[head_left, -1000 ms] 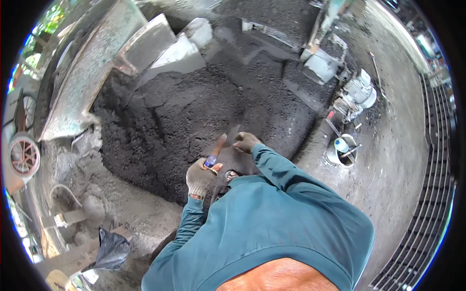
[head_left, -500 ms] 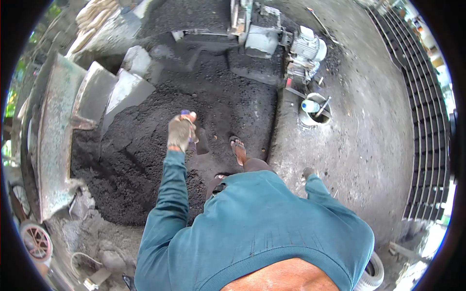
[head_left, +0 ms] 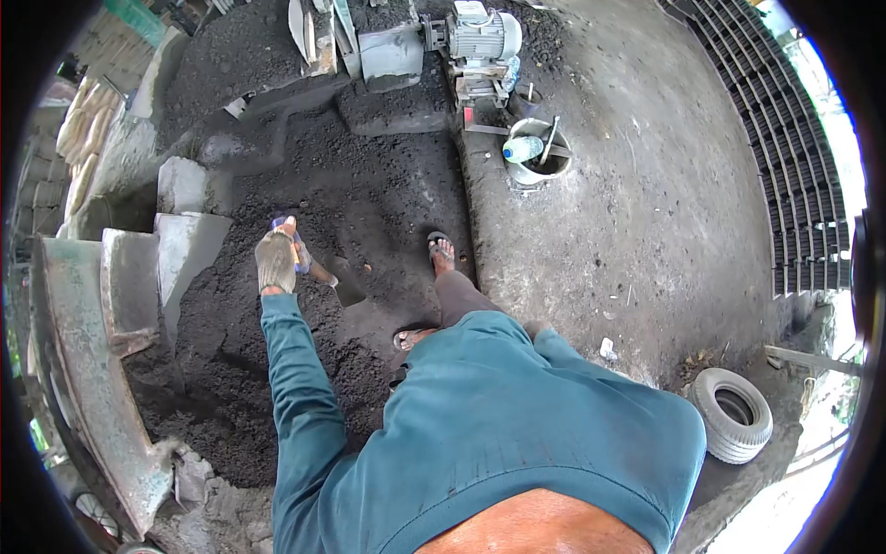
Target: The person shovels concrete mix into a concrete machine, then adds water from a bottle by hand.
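Note:
My left hand (head_left: 276,262), in a worn grey-brown glove, is closed around the top grip of a short-handled shovel. The shovel blade (head_left: 349,283) rests low on the dark ground, to the right of the hand. Loose black granular material (head_left: 249,323) lies heaped below and around my left hand. On the other side, my right hand (head_left: 538,327) shows only as a small patch beside my hip, its fingers hidden by the teal sleeve and shirt. Both sandalled feet stand between the heap and the concrete ledge.
Metal chute-like panels (head_left: 92,342) stand along the left. A grey electric motor (head_left: 484,35) sits at the top, above a bucket (head_left: 556,167) holding a plastic bottle (head_left: 522,150). A tyre (head_left: 734,415) lies at the lower right, and a dark grille (head_left: 784,129) runs along the right side.
My view has swung right, bringing the tyre into fuller sight. The shovel's shaft now shows more, slanting right from my left hand. My right hand has drawn in closer to my body.

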Motion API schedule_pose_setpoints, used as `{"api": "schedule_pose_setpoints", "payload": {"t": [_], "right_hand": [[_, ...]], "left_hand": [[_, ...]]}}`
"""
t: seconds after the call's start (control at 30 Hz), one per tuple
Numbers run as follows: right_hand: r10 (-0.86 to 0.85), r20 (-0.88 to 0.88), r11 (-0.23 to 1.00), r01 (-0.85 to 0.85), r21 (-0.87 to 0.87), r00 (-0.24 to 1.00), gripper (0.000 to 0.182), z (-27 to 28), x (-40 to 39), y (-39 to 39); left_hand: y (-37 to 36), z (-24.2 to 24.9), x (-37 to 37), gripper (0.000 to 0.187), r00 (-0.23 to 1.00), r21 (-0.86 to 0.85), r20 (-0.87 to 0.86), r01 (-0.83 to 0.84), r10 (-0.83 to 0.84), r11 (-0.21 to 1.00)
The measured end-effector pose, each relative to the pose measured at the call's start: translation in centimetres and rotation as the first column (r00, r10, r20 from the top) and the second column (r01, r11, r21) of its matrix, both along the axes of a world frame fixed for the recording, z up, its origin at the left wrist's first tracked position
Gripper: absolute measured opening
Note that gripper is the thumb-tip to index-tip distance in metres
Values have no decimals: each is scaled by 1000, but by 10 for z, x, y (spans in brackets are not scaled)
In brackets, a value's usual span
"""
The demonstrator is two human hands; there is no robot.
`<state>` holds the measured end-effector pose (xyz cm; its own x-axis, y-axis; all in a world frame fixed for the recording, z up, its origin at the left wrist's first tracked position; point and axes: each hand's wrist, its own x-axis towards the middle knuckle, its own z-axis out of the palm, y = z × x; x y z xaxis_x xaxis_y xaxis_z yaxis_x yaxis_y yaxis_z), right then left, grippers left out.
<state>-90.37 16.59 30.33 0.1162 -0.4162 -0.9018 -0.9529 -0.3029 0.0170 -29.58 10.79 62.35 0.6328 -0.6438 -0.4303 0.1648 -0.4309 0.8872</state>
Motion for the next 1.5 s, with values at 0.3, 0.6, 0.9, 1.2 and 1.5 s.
{"api": "schedule_pose_setpoints", "payload": {"t": [0.3,0.6,0.9,1.2,1.5], "right_hand": [[-200,197,922,253,-294,960,25,-29,77,-269],[-727,347,498,803,-327,593,77,65,149,-455],[-810,358,339,869,-359,464,71,-20,182,-499],[-854,409,123,888,-443,322,54,-40,150,-521],[-465,346,535,570,-624,815,50,151,101,-548]], "left_hand": [[28,10,18,23,982,106,146,-133,117,985],[-11,58,-72,28,959,247,-257,183,-118,952],[-36,20,-147,27,780,490,-532,600,-329,632],[-17,-2,-125,36,795,448,-607,326,15,832],[-10,-49,-110,35,950,580,-79,291,-302,761]]}}
